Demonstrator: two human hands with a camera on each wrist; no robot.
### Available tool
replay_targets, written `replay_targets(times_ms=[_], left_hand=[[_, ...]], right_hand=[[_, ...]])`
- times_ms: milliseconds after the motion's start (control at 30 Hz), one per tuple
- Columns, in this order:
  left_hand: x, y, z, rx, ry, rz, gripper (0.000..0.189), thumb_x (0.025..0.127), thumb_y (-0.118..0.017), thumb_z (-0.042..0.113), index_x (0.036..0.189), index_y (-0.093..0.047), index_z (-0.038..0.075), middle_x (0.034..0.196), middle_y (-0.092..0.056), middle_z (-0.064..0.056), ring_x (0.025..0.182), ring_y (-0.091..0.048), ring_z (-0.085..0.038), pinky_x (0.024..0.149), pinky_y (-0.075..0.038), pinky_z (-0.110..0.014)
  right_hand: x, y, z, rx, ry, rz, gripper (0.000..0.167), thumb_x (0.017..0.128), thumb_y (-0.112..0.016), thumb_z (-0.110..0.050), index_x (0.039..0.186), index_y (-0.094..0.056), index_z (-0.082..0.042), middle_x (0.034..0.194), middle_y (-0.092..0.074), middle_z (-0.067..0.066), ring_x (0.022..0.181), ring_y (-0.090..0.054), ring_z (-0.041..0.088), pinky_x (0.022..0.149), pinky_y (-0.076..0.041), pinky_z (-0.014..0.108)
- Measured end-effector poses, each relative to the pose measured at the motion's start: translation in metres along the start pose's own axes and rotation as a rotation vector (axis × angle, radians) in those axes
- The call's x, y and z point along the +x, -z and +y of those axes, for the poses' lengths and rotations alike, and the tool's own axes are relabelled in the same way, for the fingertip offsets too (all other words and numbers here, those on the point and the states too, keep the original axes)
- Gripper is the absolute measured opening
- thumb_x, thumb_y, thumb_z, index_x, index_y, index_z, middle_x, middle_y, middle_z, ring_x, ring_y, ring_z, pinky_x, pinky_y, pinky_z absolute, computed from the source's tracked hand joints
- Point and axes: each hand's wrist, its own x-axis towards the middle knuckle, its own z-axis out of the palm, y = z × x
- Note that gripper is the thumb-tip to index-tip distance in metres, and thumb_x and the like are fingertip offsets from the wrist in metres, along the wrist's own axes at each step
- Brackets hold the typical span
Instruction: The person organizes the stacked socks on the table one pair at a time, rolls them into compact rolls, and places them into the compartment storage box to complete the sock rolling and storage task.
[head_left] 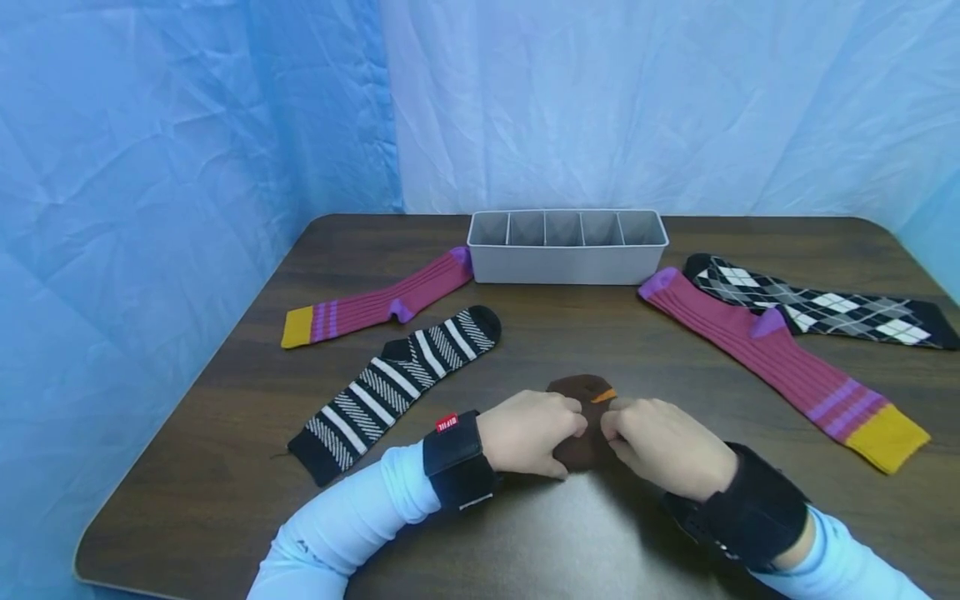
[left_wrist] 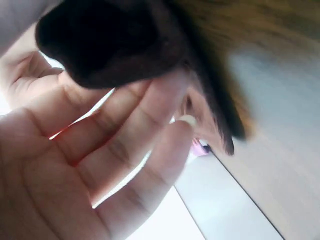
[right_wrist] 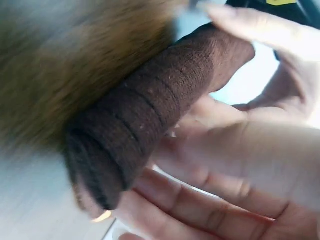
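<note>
A brown sock with a small orange patch is bunched into a short bundle near the front middle of the table. My left hand holds its left side with bent fingers. From the right, my right hand grips the other side. In the right wrist view the brown sock looks rolled in layers, fingers behind it and the thumb near its upper end. The left wrist view shows the sock's dark underside against my fingers; part of that hand's hold is hidden.
A grey box with several compartments stands at the back. Left lie a pink sock with a yellow cuff and a black-and-white striped sock. Right lie another pink sock and an argyle sock, overlapping or touching.
</note>
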Motion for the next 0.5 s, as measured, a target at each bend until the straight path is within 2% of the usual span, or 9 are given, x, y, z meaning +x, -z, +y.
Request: replay_targets(times_ms=[100, 200, 333, 500], left_hand=[[-0.0006, -0.0018, 0.0010, 0.034, -0.006, 0.014, 0.021, 0.073, -0.064, 0.026, 0.091, -0.064, 0.015, 0.080, -0.053, 0.005, 0.063, -0.045, -0.004, 0.053, -0.034, -0.015], [-0.0019, -0.0018, 0.0017, 0.030, 0.002, 0.019, 0.017, 0.077, -0.060, 0.024, 0.090, -0.065, 0.015, 0.079, -0.051, 0.004, 0.062, -0.044, -0.005, 0.051, -0.032, -0.015], [-0.0037, -0.0002, 0.0025, 0.050, 0.015, 0.028, 0.017, 0.080, -0.057, 0.026, 0.090, -0.067, 0.015, 0.080, -0.049, 0.004, 0.066, -0.044, -0.005, 0.052, -0.032, -0.014], [-0.0047, 0.0011, 0.0014, 0.075, 0.016, 0.027, 0.016, 0.083, -0.054, 0.025, 0.091, -0.066, 0.017, 0.081, -0.053, 0.004, 0.071, -0.048, -0.006, 0.055, -0.036, -0.015]], right_hand=[[-0.0020, 0.0008, -0.0010, -0.004, 0.023, 0.000, 0.017, 0.070, -0.067, -0.019, 0.058, -0.054, -0.018, 0.063, -0.043, -0.009, 0.053, -0.035, 0.002, 0.048, -0.031, 0.017], [-0.0034, 0.0032, -0.0014, 0.017, 0.013, -0.044, 0.020, 0.063, -0.071, -0.031, 0.063, -0.055, -0.018, 0.070, -0.047, -0.007, 0.057, -0.036, 0.003, 0.050, -0.031, 0.018], [-0.0034, 0.0044, -0.0019, 0.012, 0.014, -0.079, 0.024, 0.060, -0.074, -0.025, 0.062, -0.051, -0.017, 0.076, -0.052, -0.005, 0.058, -0.037, 0.005, 0.050, -0.031, 0.020], [-0.0040, 0.0030, -0.0009, 0.030, 0.070, -0.084, 0.022, 0.062, -0.068, -0.015, 0.057, -0.046, -0.018, 0.066, -0.047, -0.008, 0.053, -0.033, 0.003, 0.047, -0.029, 0.018]])
